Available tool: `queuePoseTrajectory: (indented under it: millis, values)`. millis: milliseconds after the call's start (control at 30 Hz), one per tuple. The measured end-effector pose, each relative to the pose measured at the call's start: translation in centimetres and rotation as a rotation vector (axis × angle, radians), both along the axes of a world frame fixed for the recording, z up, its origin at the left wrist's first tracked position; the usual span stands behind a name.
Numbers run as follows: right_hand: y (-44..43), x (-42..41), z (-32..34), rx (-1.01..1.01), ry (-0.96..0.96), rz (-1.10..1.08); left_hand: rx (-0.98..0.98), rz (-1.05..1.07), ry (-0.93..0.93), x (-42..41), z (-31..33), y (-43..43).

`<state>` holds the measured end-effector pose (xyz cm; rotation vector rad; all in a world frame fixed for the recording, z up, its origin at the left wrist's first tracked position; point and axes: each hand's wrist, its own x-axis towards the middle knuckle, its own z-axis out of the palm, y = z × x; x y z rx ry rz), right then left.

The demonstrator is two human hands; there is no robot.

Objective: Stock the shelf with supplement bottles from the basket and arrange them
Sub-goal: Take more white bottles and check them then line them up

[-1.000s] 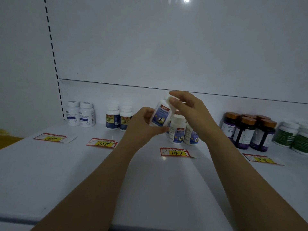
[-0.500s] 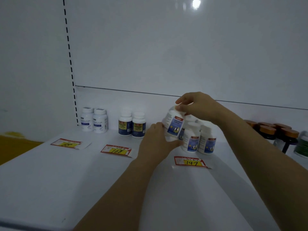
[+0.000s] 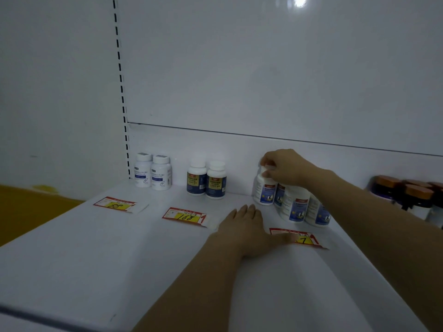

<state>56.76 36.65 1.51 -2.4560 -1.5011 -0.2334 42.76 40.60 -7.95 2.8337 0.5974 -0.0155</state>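
Near the back left corner of the white shelf (image 3: 96, 259), two white bottles with pale labels (image 3: 153, 172) stand side by side and touching, with a red and yellow price tag marked 88 (image 3: 116, 204) lying flat in front of them. Further right along the back edge stands a pair of white-capped bottles with dark blue labels (image 3: 206, 180), and in front of them lies the tag marked 168 (image 3: 184, 216). The left hand (image 3: 248, 227) rests palm down on the shelf with its fingers straight, holding nothing; its thumb is spread to the right over a third price tag (image 3: 304, 238). Behind it, the right hand (image 3: 288, 167) has its fingers curled round the cap of the held bottle (image 3: 263, 191), which is upright at the back edge, just left of three matching bottles (image 3: 297, 207). Dark bottles with amber caps (image 3: 412, 198) are grouped toward the shelf's right edge
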Motion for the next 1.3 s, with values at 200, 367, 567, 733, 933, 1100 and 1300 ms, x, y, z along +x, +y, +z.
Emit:
queuePoseTrajectory:
  millis: [200, 367, 567, 733, 933, 1100, 1300]
  values:
    - [0.2, 0.1, -0.5, -0.039, -0.044, -0.027, -0.03, 0.011, 0.029, -0.1, 0.0, -0.2]
    - [-0.5, 0.4, 0.7, -0.048, -0.053, -0.108, -0.03, 0.011, 0.032, -0.1, 0.0, -0.3]
    - [-1.2, 0.7, 1.5, -0.205, -0.091, -0.243, -0.04, 0.007, 0.023, -0.4, 0.2, -0.5]
    - [-1.0, 1.8, 0.7, -0.118, -0.048, -0.245, -0.056, 0.011, 0.006, -0.5, 0.3, -0.6]
    - [-2.2, 1.2, 2.3, 0.15, -0.094, -0.203, -0.106, 0.017, -0.089, -0.5, 0.5, -0.4]
    - [-4.5, -0.6, 4.7, 0.421, -0.102, -0.076, -0.2, 0.049, -0.3, 0.0, 0.2, -0.1]
    - [-7.4, -3.4, 5.7, 0.607, 0.085, 0.007, -0.367, 0.022, -0.609, 0.1, 1.6, -0.3]
